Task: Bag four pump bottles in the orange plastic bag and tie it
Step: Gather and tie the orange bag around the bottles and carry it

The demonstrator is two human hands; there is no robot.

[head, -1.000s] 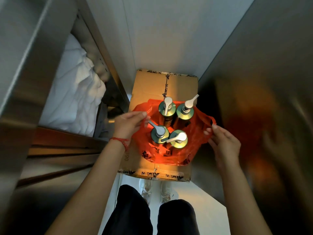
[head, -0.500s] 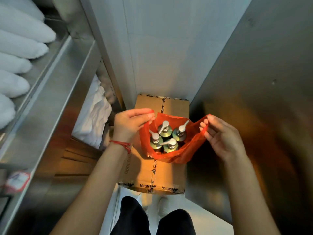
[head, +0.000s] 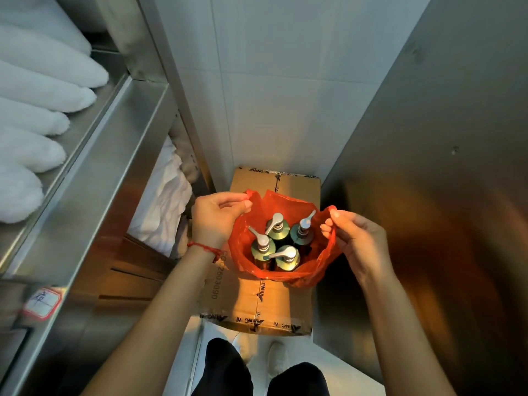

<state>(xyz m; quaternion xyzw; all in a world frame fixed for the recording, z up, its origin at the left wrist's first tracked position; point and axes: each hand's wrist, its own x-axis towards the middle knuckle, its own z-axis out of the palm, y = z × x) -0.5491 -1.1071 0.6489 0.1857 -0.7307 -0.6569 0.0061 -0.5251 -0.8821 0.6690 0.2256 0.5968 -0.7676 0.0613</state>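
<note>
Now both hands (head: pixel 220 218) hold the bag (head: pixel 285 270) higher.

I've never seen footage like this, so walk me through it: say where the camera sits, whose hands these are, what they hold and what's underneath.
There is no machine here. A camera worn on a person's head looks down at their own two bare arms, with dark trousers and pale shoes at the bottom edge. The left hand and the right hand each pinch one side of the thin orange plastic bag, holding its mouth open. Inside stand four green pump bottles with silver pump heads, upright and close together. Below the bag is a taped brown cardboard box on the floor. To the left, a steel shelf carries rolled white towels. The bag is not yet tied.
</note>
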